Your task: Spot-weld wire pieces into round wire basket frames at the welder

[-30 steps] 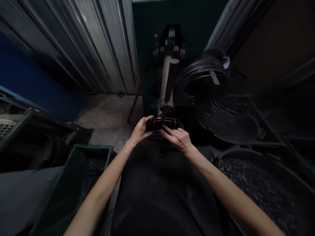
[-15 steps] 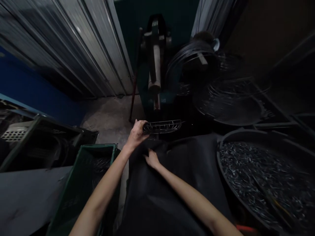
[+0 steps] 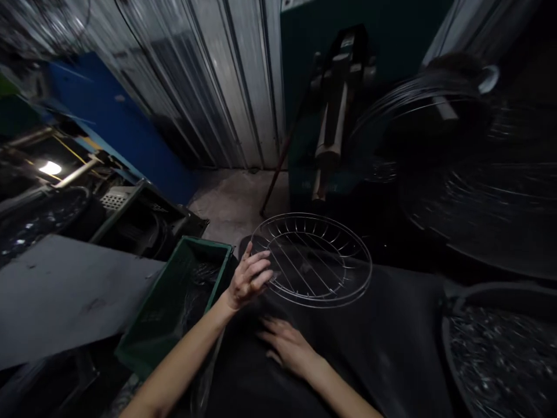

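My left hand [image 3: 248, 280] grips the near left rim of a round wire basket [image 3: 313, 259], holding it tilted so its open grid faces me. My right hand [image 3: 287, 347] lies flat with fingers spread on the black cloth [image 3: 369, 348] over my lap, holding nothing. Just beyond the basket stands a dark green machine [image 3: 335, 116] with a long downward-pointing arm.
A green plastic crate [image 3: 174, 302] sits at my left, with a grey board [image 3: 65, 290] and dark bins beside it. A tub of small metal pieces [image 3: 500, 348] is at the right. Coils of wire [image 3: 435, 116] hang behind it. Corrugated metal sheeting forms the back wall.
My left hand pulled the wire basket away from the machine and tilted it toward me. My right hand left the basket and came down flat on the cloth. My view swung left.
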### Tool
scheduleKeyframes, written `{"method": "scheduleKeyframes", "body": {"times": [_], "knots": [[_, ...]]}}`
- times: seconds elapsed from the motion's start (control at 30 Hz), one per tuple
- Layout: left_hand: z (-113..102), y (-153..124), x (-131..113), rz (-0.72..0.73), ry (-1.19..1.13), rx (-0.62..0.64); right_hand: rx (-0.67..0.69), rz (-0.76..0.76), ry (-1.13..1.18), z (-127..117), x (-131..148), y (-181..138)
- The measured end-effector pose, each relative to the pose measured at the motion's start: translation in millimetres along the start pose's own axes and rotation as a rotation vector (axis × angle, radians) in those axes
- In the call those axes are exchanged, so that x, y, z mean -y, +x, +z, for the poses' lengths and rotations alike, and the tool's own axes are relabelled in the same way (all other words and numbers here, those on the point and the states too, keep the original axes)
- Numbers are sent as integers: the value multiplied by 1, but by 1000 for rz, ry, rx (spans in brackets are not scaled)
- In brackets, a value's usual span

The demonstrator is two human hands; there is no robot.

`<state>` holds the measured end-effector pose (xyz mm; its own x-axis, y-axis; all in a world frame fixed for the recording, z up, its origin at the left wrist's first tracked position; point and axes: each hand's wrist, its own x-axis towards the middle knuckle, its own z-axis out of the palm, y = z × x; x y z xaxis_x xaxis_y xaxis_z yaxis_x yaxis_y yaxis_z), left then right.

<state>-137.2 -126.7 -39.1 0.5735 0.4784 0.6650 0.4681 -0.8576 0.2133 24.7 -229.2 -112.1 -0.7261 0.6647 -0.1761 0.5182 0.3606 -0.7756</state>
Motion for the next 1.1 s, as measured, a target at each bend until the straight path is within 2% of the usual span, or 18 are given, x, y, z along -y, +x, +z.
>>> {"method": "scheduleKeyframes", "body": {"times": [0.07, 0.13, 0.2, 0.23, 0.27, 0.33, 0.37, 0.43, 0.53, 0.63, 0.67, 0.8, 0.83, 0.87, 0.93, 0.97, 1.0, 1.1], "knots": [[1, -11, -1, -77, -76, 47, 100, 75, 33, -22, -6, -54], [1, -17, -1, -79, -141, 49, 72, 160, 74, -69, -9, -106], [-1, -18, 2, -2, -157, 27, -174, 209, 55, -129, -11, -141], [-2, -16, 5, 40, -155, 28, -378, 272, 10, -159, -14, -150], [-3, -14, 7, 74, -154, 43, -531, 321, -32, -187, -18, -151], [-6, -8, 10, 108, -167, 122, -714, 404, -133, -231, -29, -135], [-7, -4, 12, 116, -182, 169, -741, 410, -180, -247, -35, -121], [-10, 3, 12, 118, -231, 246, -705, 400, -239, -267, -45, -86], [-16, 8, 9, 134, -329, 267, -563, 416, -264, -276, -50, -43], [-20, 8, 7, 127, -403, 195, -468, 448, -299, -272, -44, -27], [-19, 8, 7, 48, -448, 135, -465, 445, -305, -271, -41, -26], [-2, 10, 1, -459, -675, -188, -528, 392, -267, -271, -33, -27], [5, 11, -2, -532, -743, -192, -552, 386, -265, -271, -32, -26], [12, 10, -5, -667, -932, -152, -576, 389, -271, -270, -32, -25], [22, 9, -10, -910, -1287, 7, -602, 403, -289, -267, -33, -23], [26, 7, -11, -978, -1426, 48, -606, 411, -292, -265, -34, -22], [28, 7, -11, -1013, -1530, 73, -606, 415, -289, -263, -35, -22], [28, 9, -6, -1024, -1741, 22, -595, 410, -263, -262, -33, -22]]}}
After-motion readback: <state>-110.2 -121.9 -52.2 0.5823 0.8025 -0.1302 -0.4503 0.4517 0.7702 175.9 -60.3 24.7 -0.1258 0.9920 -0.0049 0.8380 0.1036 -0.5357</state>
